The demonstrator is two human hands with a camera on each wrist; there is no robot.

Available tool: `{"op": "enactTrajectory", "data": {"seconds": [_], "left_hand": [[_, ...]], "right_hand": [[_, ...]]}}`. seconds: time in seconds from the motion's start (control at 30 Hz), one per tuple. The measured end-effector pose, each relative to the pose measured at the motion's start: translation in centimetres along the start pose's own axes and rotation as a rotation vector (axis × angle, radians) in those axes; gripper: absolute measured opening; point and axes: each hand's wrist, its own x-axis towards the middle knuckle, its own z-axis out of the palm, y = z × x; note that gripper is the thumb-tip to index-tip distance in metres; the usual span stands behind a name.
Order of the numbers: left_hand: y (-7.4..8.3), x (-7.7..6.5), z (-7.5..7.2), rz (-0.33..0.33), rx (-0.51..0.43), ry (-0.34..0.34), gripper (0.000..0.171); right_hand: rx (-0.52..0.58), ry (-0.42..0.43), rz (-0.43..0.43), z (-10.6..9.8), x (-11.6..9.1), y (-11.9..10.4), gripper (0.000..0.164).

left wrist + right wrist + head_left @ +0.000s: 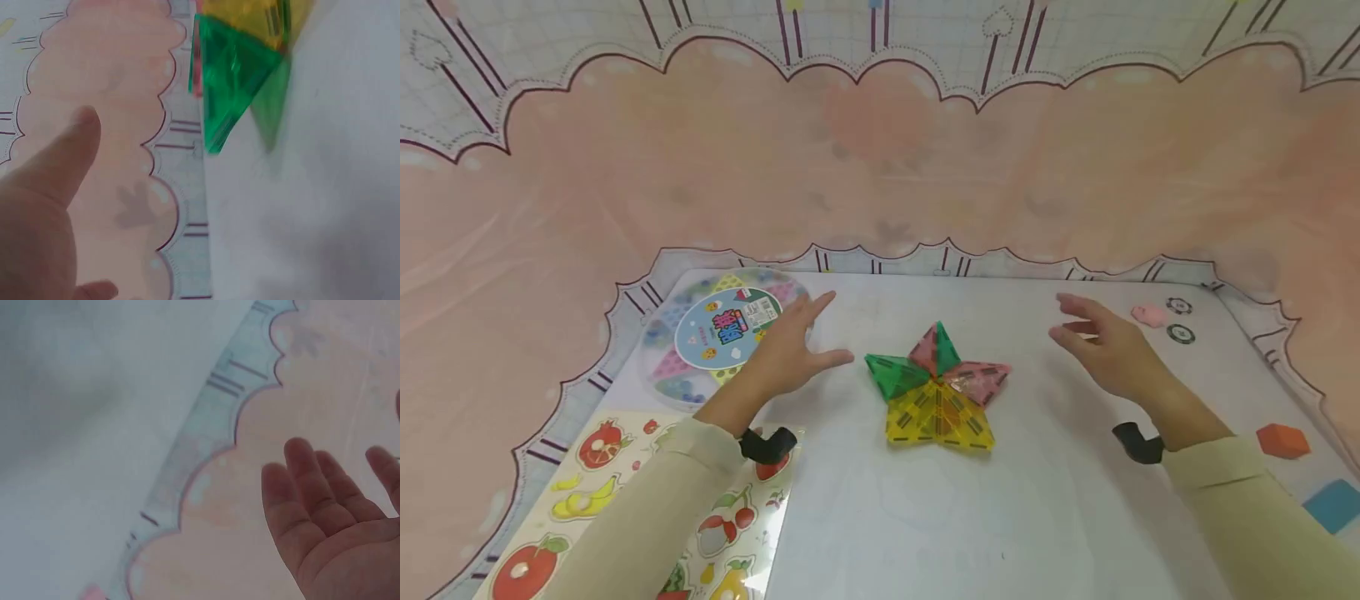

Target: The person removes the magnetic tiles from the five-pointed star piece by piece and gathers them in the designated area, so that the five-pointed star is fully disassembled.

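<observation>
A star-shaped build of translucent magnetic tiles [937,408] stands in the middle of the white table. Its two lower points are yellow, the left one green, the right one pink, and the top one half pink, half green. To its left, my left hand [785,354] hovers with thumb and fingers spread, holding nothing. The green point [234,78] shows up close in the left wrist view. On the other side, my right hand [1105,346] is raised with loosely bent fingers and a bare palm [350,550]. Both hands are apart from the star.
A round package with a blue label [707,329] lies at the back left, above a sheet of fruit stickers [707,500]. On the right are a pink piece [1148,315], two round chips [1181,334], an orange block [1283,441] and a blue block [1333,506].
</observation>
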Motion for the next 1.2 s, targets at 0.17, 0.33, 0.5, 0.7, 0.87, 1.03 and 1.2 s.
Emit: {"op": "enactTrajectory", "data": {"seconds": [0.17, 0.33, 0.5, 0.7, 0.87, 1.03, 1.2], "left_hand": [[-0.1, -0.3, 3.3, 0.02, -0.335, -0.094, 0.07], [-0.4, -0.1, 5.9, -0.072, -0.573, -0.21, 0.065], [-0.2, 0.3, 7.0, -0.093, -0.639, -0.273, 0.059], [-0.3, 1.2, 7.9, -0.108, -0.701, -0.304, 0.048], [-0.1, 1.7, 8.3, -0.122, -0.689, -0.294, 0.04], [0.5, 2.1, 8.5, -0.115, -0.645, -0.267, 0.035], [1.3, 1.8, 8.1, -0.118, -0.654, -0.26, 0.035]], "right_hand": [[0.163, -0.112, 0.013, 3.3, 0.1, 1.2, 0.057], [0.281, -0.229, 0.071, 5.9, 0.6, 2.1, 0.053], [0.34, -0.285, 0.136, 7.2, 0.9, 2.3, 0.046], [0.346, -0.308, 0.153, 7.6, 1.3, 2.4, 0.041], [0.328, -0.332, 0.125, 7.6, 1.8, 2.3, 0.037], [0.32, -0.35, 0.106, 7.6, 2.3, 2.3, 0.032], [0.309, -0.365, 0.103, 7.8, 2.6, 2.4, 0.029]]}}
